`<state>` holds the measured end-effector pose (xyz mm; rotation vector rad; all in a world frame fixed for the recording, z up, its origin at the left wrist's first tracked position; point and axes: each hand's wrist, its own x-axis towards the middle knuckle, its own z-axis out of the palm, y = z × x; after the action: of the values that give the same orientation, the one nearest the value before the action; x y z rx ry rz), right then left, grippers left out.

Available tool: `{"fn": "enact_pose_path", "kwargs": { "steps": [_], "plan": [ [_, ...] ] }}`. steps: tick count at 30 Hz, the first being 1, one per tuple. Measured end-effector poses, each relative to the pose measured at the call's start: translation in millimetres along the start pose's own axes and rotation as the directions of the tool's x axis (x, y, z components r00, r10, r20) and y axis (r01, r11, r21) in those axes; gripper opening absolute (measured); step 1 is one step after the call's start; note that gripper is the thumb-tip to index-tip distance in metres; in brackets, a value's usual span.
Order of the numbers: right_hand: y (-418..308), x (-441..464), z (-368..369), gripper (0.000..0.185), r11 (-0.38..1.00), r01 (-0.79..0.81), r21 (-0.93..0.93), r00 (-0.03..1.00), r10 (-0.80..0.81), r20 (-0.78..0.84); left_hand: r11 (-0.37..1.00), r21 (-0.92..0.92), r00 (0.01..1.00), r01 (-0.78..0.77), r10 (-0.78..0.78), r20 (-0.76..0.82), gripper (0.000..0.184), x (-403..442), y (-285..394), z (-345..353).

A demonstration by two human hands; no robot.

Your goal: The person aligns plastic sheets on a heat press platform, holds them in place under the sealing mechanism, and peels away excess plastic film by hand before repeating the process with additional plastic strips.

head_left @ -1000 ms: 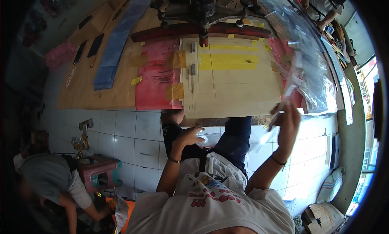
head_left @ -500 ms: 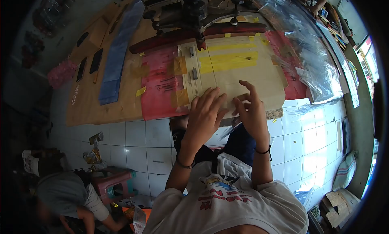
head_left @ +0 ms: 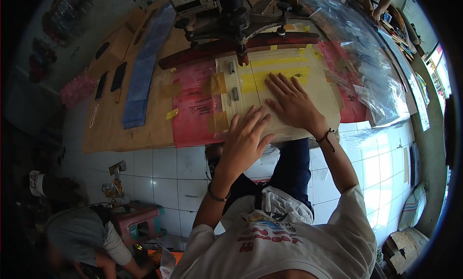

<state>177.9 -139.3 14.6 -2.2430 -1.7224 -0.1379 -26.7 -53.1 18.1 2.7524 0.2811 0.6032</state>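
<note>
My left hand (head_left: 245, 143) rests with spread fingers at the front edge of the tan board (head_left: 313, 103). Flat on the same board, farther in, lies my right hand (head_left: 293, 101), its fingertips at the yellow tape (head_left: 250, 82). Neither hand visibly grips anything; whether a clear sheet lies under them I cannot tell. Two small metal pieces (head_left: 236, 93) sit left of my hands, beside a red sheet (head_left: 197, 105) taped to the table. Above the board hangs a machine head (head_left: 239, 25) with a curved dark red bar (head_left: 193, 56) and a red tip.
Blue strips (head_left: 137, 93), two phones (head_left: 118, 76) and a pink bundle (head_left: 77, 90) are at left. Clear plastic sheets (head_left: 378, 83) pile up at right. One person (head_left: 79, 230) bends near a stool (head_left: 137, 223) at lower left; another person's hands (head_left: 378, 11) show at top right.
My right hand came in from the right, where it held clear plastic, and now lies flat on the board. My left hand rose from my lap to the board's front edge.
</note>
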Motion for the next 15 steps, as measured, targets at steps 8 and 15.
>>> {"fn": "enact_pose_path", "kwargs": {
  "steps": [8, 15],
  "plan": [
    [18.8, 41.5, 19.0, 0.062, 0.996, -0.089, 0.0, 0.993, 0.089, -0.074, 0.982, 0.19, 0.999, -0.019, 0.013, 0.033, 0.066, 34.0, -43.5, 1.8],
    [6.6, 43.2, 7.2, 0.059, 0.997, 0.019, 0.072, 0.995, -0.026, 0.092, 0.984, 0.17, 0.994, 0.044, -0.059, 0.088, 0.078, 63.6, -67.7, 2.6]
  ]
}}
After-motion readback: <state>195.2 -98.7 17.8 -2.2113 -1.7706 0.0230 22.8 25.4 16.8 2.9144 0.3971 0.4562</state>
